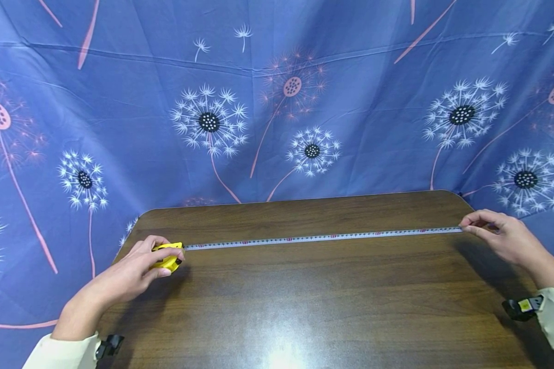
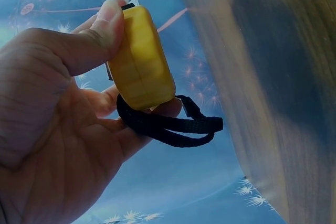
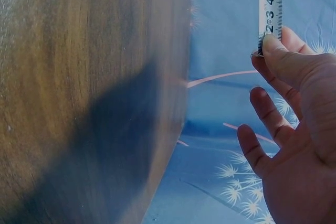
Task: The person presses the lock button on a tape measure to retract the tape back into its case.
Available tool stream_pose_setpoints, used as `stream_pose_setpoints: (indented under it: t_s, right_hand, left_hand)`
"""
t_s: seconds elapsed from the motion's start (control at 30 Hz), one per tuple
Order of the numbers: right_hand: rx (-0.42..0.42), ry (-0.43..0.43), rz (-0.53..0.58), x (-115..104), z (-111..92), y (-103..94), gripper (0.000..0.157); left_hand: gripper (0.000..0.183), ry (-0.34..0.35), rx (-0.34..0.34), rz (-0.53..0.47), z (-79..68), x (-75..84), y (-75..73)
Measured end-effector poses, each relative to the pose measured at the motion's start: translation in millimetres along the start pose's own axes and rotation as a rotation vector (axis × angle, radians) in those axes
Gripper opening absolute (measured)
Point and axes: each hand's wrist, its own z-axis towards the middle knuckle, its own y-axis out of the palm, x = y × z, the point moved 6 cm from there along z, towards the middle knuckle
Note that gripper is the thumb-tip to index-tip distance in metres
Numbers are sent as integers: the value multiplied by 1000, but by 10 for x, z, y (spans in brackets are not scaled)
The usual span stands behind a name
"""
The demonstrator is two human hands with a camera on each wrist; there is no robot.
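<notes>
My left hand (image 1: 136,269) grips the yellow case of a tape measure (image 1: 170,262) at the table's left side. In the left wrist view the thumb presses the case near the blade's mouth, and a black wrist strap (image 2: 173,129) loops below the case (image 2: 140,59). The white metal blade (image 1: 309,239) is pulled out in a long straight line to the right, above the wooden table. At the far end my right hand (image 1: 508,238) pinches the blade's tip between thumb and forefinger. In the right wrist view the blade (image 3: 270,6) shows low numbers beside the thumb; the other fingers are spread.
A dark brown wooden table (image 1: 328,297) with rounded far corners lies under both hands. Behind it hangs a blue cloth (image 1: 364,87) printed with dandelions. Black straps with small devices sit at both wrists, by pale sleeves (image 1: 66,353).
</notes>
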Motion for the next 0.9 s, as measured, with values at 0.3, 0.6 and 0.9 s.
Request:
stream_pose_setpoints:
  t_s: [0.3,0.6,0.9]
  right_hand:
    - [13,-26,22,-10,0,9,20]
    - [16,-26,58,33,-11,35,8]
    - [26,-53,95,-6,-6,72,4]
  left_hand:
    - [46,5,12,-16,-3,9,4]
    - [48,35,30,-30,17,33,-7]
    - [61,6,40,-42,24,26,-12]
